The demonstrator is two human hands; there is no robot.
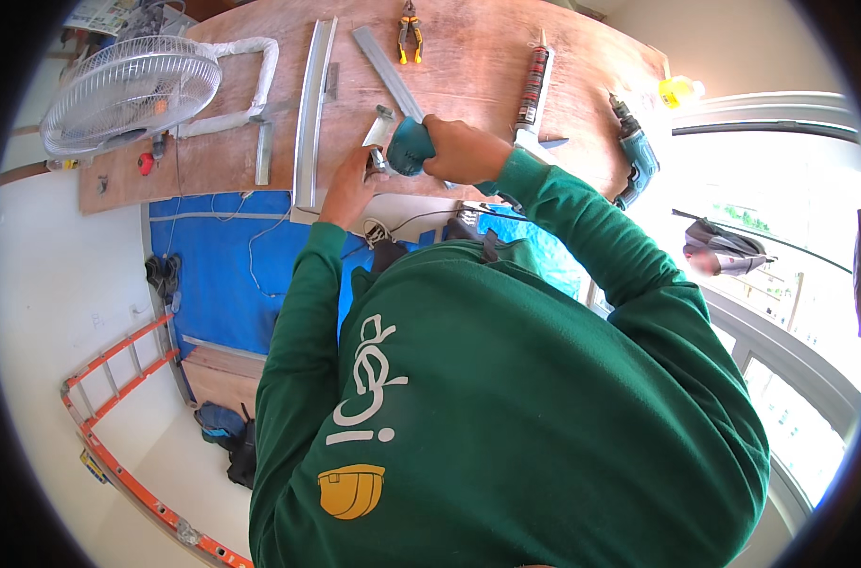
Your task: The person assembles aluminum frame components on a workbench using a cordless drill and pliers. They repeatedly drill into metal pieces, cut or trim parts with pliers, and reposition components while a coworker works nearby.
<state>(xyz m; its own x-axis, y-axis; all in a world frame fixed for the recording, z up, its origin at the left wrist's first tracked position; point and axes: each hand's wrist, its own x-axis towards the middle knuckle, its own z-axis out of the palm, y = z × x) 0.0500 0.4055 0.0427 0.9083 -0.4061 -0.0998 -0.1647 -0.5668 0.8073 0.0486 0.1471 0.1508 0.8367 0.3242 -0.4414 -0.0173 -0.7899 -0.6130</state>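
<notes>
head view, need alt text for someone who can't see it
A person's bare right hand grips a rounded teal tool while the left hand holds a short silver metal piece at a brown wooden table. A long silver metal channel and a teal drill lie nearby.

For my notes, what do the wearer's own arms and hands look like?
Long, plain green sleeves cover both arms down to the wrists. The left hand and right hand are bare, without gloves. The matching top carries white lettering and a yellow helmet picture.
</notes>
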